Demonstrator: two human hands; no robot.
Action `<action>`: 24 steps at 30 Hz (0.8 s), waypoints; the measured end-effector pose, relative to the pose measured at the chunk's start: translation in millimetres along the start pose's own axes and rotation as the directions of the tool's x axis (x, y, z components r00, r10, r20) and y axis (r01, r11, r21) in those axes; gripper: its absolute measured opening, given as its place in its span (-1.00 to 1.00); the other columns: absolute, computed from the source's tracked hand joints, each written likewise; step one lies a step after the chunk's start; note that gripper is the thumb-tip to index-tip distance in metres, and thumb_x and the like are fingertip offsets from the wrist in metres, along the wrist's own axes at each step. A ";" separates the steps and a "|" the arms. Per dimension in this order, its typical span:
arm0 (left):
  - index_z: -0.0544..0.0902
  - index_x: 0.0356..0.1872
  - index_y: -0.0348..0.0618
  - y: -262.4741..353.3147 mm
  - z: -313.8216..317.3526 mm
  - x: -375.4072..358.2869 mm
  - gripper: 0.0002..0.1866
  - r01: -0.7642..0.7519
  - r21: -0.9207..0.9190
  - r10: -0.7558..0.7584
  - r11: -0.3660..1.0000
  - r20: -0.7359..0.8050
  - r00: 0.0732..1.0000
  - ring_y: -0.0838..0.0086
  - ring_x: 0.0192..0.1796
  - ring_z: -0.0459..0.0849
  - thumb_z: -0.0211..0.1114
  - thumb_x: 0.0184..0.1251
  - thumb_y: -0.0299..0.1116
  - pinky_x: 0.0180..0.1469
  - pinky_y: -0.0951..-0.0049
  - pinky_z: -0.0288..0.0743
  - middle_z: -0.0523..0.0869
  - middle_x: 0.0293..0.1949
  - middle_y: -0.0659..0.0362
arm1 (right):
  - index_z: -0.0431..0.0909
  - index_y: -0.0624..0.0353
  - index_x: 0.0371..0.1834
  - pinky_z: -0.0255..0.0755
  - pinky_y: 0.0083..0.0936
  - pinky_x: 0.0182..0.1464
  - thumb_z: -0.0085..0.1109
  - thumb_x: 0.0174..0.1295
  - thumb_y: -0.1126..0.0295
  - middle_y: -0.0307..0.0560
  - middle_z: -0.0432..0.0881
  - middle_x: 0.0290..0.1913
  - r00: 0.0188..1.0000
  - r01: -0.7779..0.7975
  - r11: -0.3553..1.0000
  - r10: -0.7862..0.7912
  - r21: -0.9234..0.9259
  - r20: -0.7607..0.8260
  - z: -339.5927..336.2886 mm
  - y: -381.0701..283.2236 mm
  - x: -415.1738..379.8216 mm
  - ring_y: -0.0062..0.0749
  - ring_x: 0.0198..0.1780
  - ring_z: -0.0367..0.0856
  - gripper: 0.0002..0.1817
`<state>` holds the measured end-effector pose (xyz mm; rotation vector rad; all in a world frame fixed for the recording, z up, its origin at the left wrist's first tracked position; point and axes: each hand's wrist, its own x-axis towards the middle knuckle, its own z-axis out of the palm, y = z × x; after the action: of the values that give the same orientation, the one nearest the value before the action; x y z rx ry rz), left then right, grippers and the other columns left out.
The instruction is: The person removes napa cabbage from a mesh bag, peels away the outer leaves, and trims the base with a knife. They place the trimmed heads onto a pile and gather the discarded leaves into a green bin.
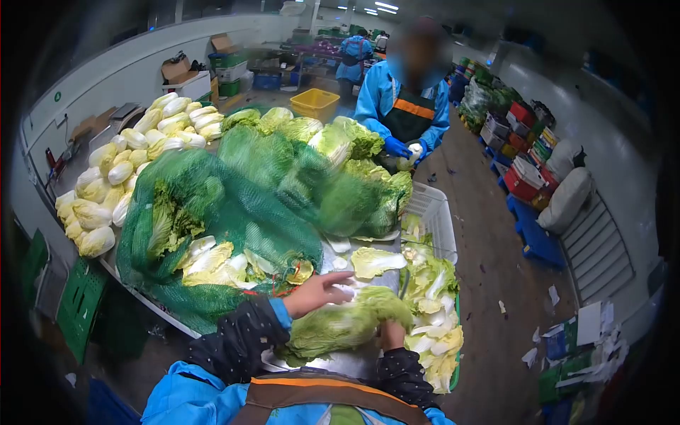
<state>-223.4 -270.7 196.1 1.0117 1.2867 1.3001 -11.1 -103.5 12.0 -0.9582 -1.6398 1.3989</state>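
Observation:
A green napa cabbage [333,330] lies on its side on the metal table right in front of me. My left hand [317,292] is over its far edge, fingers stretched out and apart, gripping nothing. At the cabbage's right end, my right hand [392,334] holds it from below; leaves cover the fingertips. Just beyond the hands lies a loose pale leaf [375,262]. Left of them, a green mesh bag [205,212] is spread open, with yellowish loose leaves [212,263] on it.
Trimmed cabbages [166,127] are piled at the far left, leafy ones [297,134] at the back. On the right, a white crate [433,205] adjoins a container of discarded leaves [432,312]. A co-worker [407,106] in blue gloves stands across the table, near a yellow crate [316,103].

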 end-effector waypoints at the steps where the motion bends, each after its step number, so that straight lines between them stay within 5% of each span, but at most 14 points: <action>1: 0.24 0.36 -0.11 -14.9 0.9 -3.3 -0.20 -0.054 0.424 0.097 0.904 -0.080 0.992 0.29 0.12 0.53 0.39 0.12 -0.09 0.14 0.28 0.43 0.43 0.21 -0.01 | 0.60 0.27 -0.13 0.48 -0.41 -0.15 0.43 -0.12 0.40 0.04 0.68 -0.23 1.000 0.002 0.999 -0.001 -0.032 0.008 -5.4 -2.0 0.8 -0.24 -0.22 0.65 -0.58; 2: 0.19 0.38 -0.10 -51.6 -2.3 -6.5 0.00 -0.083 0.780 0.267 0.620 -0.110 0.957 0.15 0.14 0.49 0.50 -0.12 -0.01 0.17 0.16 0.38 0.45 0.14 -0.07 | 0.60 0.28 -0.14 0.48 -0.41 -0.15 0.43 -0.12 0.40 0.05 0.68 -0.24 1.000 0.009 0.998 -0.008 -0.068 0.018 -8.7 -2.4 0.6 -0.24 -0.22 0.65 -0.58; 3: 0.11 0.42 0.09 -70.9 2.2 -14.0 0.18 0.151 0.888 -0.026 0.434 -0.154 0.988 -0.01 0.27 0.32 0.56 -0.32 0.11 0.22 0.04 0.33 0.37 0.21 -0.13 | 0.60 0.28 -0.14 0.48 -0.40 -0.14 0.43 -0.12 0.40 0.05 0.68 -0.24 1.000 0.019 0.993 -0.016 -0.112 0.026 -12.4 -5.4 -0.8 -0.23 -0.23 0.65 -0.58; 4: 0.10 0.41 0.10 -72.8 14.1 -26.0 0.20 0.257 0.858 -0.231 0.445 -0.167 0.959 -0.03 0.27 0.30 0.58 -0.37 0.10 0.19 0.00 0.34 0.37 0.17 -0.10 | 0.60 0.28 -0.15 0.48 -0.40 -0.14 0.43 -0.12 0.40 0.05 0.68 -0.24 0.999 0.038 0.984 -0.032 -0.173 0.035 -15.2 -12.3 -0.6 -0.23 -0.23 0.66 -0.58; 9: 0.25 0.31 0.02 -79.5 46.9 -41.5 0.03 0.160 0.911 0.016 0.381 -0.179 0.984 0.04 0.12 0.39 0.57 -0.33 -0.02 0.07 -0.01 0.36 0.43 0.05 -0.05 | 0.61 0.30 -0.17 0.48 -0.39 -0.13 0.44 -0.12 0.38 0.07 0.69 -0.25 0.995 0.103 0.766 -0.083 -0.635 0.060 -31.3 -33.8 -1.3 -0.21 -0.25 0.66 -0.59; 10: 0.26 0.30 0.00 -87.1 50.8 -41.2 -0.01 0.078 0.947 0.126 0.312 -0.123 0.984 0.05 0.11 0.39 0.55 -0.29 -0.06 0.06 -0.02 0.35 0.43 0.04 -0.04 | 0.61 0.31 -0.14 0.49 -0.32 -0.08 0.47 -0.16 0.31 0.17 0.67 -0.18 0.998 0.001 0.814 -0.040 -0.581 -0.055 -37.2 47.6 14.5 -0.07 -0.19 0.67 -0.53; 11: 0.27 0.29 0.00 -83.4 53.1 -35.0 -0.08 0.066 0.970 0.108 0.234 -0.093 0.990 0.06 0.13 0.37 0.51 -0.22 -0.16 0.09 -0.05 0.31 0.43 0.03 -0.01 | 0.59 0.31 -0.09 0.48 -0.28 0.00 0.52 -0.23 0.23 0.22 0.65 -0.12 0.963 -0.246 0.655 0.083 -0.715 -0.255 -33.4 48.4 30.3 0.01 -0.10 0.64 -0.41; 12: 0.26 0.29 0.00 -77.0 55.8 -32.0 -0.12 0.013 0.972 0.191 0.233 -0.059 0.980 0.04 0.13 0.38 0.47 -0.17 -0.22 0.09 -0.11 0.30 0.43 0.03 -0.02 | 0.55 0.27 -0.01 0.45 -0.26 0.07 0.55 -0.29 0.15 0.22 0.62 -0.05 0.924 -0.381 0.681 0.303 -0.625 -0.233 -25.2 -15.9 26.1 0.00 -0.02 0.61 -0.28; 14: 0.26 0.28 -0.01 -85.9 54.6 -22.6 -0.15 0.040 0.998 0.259 0.053 -0.052 0.964 -0.02 0.11 0.40 0.45 -0.15 -0.28 0.10 -0.20 0.29 0.43 0.04 -0.06 | 0.52 0.27 0.02 0.45 -0.28 0.06 0.57 -0.32 0.08 0.22 0.60 -0.03 0.947 -0.318 0.591 0.224 -0.741 -0.229 -44.4 -16.1 53.9 -0.02 0.01 0.59 -0.22; 15: 0.29 0.24 -0.04 -84.1 54.3 -17.3 -0.17 0.124 0.989 0.163 0.081 -0.136 0.977 -0.03 0.11 0.41 0.46 -0.17 -0.26 0.09 -0.19 0.30 0.43 0.04 -0.08 | 0.49 0.34 0.00 0.45 -0.27 0.05 0.57 -0.29 0.09 0.22 0.61 -0.06 0.932 -0.323 0.531 0.322 -0.784 -0.166 -70.0 -3.5 79.4 0.00 -0.01 0.59 -0.22; 17: 0.30 0.15 -0.10 -43.5 53.8 -13.5 -0.15 0.276 0.905 -0.106 0.322 -0.255 0.961 -0.08 0.13 0.40 0.53 -0.25 -0.15 0.06 -0.11 0.34 0.43 0.04 -0.13 | 0.41 0.32 0.01 0.49 -0.18 -0.09 0.48 -0.19 0.24 0.22 0.62 -0.18 0.978 -0.173 0.340 0.168 -0.924 -0.121 -91.5 -91.8 69.9 0.07 -0.11 0.60 -0.32; 20: 0.26 0.21 -0.09 -40.3 47.4 11.2 0.01 0.374 0.883 -0.312 0.284 -0.284 0.907 -0.02 0.07 0.50 0.60 -0.40 -0.07 0.06 0.03 0.43 0.44 0.04 -0.13 | 0.39 0.30 0.04 0.48 -0.16 -0.17 0.39 -0.10 0.37 0.21 0.62 -0.24 0.997 0.063 0.369 -0.061 -0.927 0.043 -116.6 -133.2 38.4 0.10 -0.19 0.60 -0.41; 23: 0.28 0.24 -0.13 -48.2 49.4 15.4 0.03 0.408 0.861 -0.360 0.304 -0.293 0.886 -0.01 0.09 0.50 0.59 -0.39 -0.07 0.09 0.11 0.45 0.43 0.05 -0.15 | 0.45 0.22 0.01 0.46 -0.20 -0.26 0.21 0.08 0.45 0.24 0.59 -0.33 0.992 0.046 0.654 0.060 -0.755 0.112 -97.1 -151.5 -24.3 0.10 -0.32 0.60 -0.62; 24: 0.29 0.26 -0.17 -53.5 44.2 13.3 0.04 0.405 0.842 -0.336 0.357 -0.288 0.897 -0.01 0.09 0.49 0.58 -0.39 -0.07 0.11 0.15 0.45 0.42 0.05 -0.16 | 0.48 0.19 0.00 0.44 -0.22 -0.27 0.15 0.13 0.41 0.19 0.58 -0.41 0.992 0.113 0.786 -0.052 -0.607 0.118 -93.4 -119.3 -44.8 0.06 -0.36 0.60 -0.67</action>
<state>-176.8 -254.7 145.4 1.2438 2.2020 0.1773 84.7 -118.8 136.8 -1.1655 -2.2498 0.8532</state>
